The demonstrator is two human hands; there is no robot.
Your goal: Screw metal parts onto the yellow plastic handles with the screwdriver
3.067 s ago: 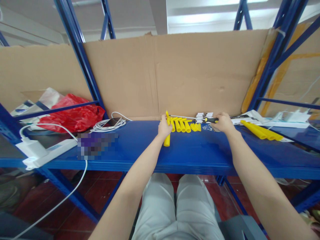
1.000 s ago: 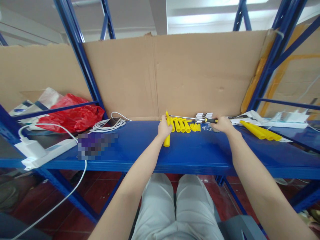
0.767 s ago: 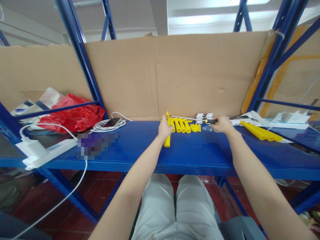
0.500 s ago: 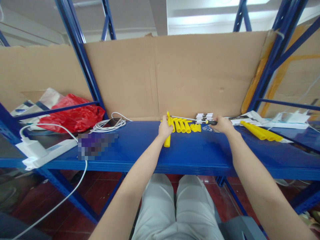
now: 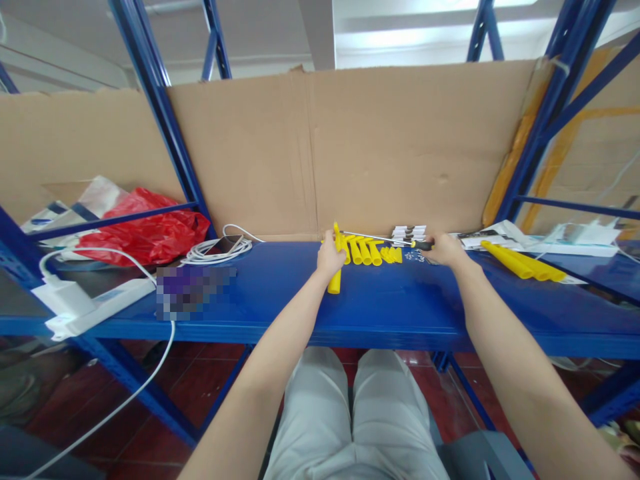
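Observation:
My left hand (image 5: 330, 256) is closed around a yellow plastic tube-shaped handle (image 5: 334, 283), whose hollow round end points toward me. In my right hand (image 5: 444, 250) is a screwdriver (image 5: 423, 245) with a black and yellow grip. Its long metal shaft reaches left to the top of the held yellow handle; I cannot tell exactly where the tip touches. Several similar yellow handles (image 5: 365, 252) lie in a row just right of my left hand. Beside them are small yellow pieces (image 5: 391, 255), and small metal screws (image 5: 414, 255) lie scattered close to my right hand.
White-and-black packets (image 5: 409, 233) lie against the cardboard panel (image 5: 380, 153). More yellow tubes (image 5: 523, 262) and papers are on the right of the blue shelf (image 5: 395, 307). On the left are a coiled white cable (image 5: 215, 250), a red plastic bag (image 5: 145, 227) and a power strip (image 5: 105, 307).
Both hands stay in nearly the same place. The screwdriver's grip has turned slightly in my right hand, with more of its yellow part showing.

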